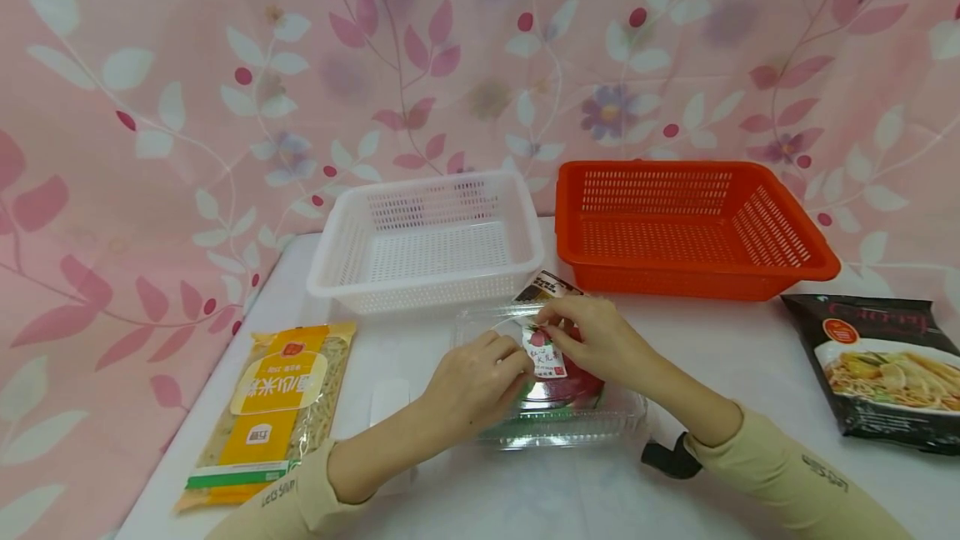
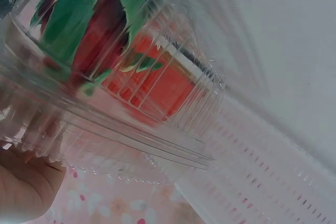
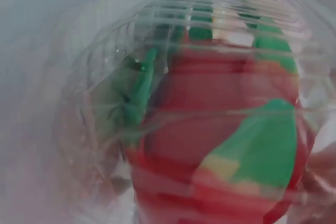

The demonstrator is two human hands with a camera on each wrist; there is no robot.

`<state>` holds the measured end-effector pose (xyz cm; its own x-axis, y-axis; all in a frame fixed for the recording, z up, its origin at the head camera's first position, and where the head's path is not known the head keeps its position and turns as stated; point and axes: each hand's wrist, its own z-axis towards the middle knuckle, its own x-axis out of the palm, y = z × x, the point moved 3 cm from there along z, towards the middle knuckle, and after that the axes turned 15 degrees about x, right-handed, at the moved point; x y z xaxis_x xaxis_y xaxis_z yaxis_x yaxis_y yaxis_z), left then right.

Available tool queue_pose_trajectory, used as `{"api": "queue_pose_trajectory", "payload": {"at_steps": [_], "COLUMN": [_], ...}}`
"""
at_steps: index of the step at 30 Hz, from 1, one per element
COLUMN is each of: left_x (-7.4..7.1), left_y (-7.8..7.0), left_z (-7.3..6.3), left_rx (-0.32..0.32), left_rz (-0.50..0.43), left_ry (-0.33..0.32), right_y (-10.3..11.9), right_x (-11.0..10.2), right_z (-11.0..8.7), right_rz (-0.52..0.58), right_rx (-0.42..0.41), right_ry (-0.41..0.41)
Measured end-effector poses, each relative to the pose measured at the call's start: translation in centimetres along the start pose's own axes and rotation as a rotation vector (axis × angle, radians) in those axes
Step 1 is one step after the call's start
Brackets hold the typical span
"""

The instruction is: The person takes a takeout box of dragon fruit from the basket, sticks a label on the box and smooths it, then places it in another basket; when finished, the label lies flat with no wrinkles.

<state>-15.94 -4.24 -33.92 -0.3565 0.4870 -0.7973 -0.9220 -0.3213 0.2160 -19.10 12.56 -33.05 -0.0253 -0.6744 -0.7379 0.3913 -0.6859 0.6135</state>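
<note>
In the head view a clear plastic clamshell box [image 1: 517, 433] sits at the front middle of the table. A red dragon fruit [image 3: 194, 98] with green scales shows through its clear wall in the right wrist view. A white label [image 1: 550, 365] with red and black writing lies on the lid. My right hand [image 1: 592, 336] pinches this label near its upper edge between thumb and forefinger. Close against the label's left side, my left hand [image 1: 476, 373] has bent fingers over the lid. Its fingertips are partly hidden, so any hold there is unclear.
Behind the box stand a white basket [image 1: 427, 294] and a red-orange basket [image 1: 675, 280]. A dark printed card or packet [image 1: 555, 283] peeks out behind the box. To the left lies a yellow noodle packet [image 1: 273, 407]; at far right, a black noodle packet [image 1: 885, 365].
</note>
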Motion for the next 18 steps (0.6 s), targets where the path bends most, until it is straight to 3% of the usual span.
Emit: {"api": "queue_pose_trajectory", "payload": {"at_steps": [13, 18], "left_x": [0.41, 0.21], "left_y": [-0.03, -0.13], "left_z": [-0.09, -0.11], "left_rx": [0.007, 0.010], "left_rz": [0.066, 0.038], "left_ry": [0.032, 0.013], "right_y": [-0.18, -0.31], "right_x": [0.55, 0.57], "right_z": [0.09, 0.04], "right_rz": [-0.167, -0.201], "right_rx": [-0.031, -0.048], "right_ry": [-0.096, -0.106]}}
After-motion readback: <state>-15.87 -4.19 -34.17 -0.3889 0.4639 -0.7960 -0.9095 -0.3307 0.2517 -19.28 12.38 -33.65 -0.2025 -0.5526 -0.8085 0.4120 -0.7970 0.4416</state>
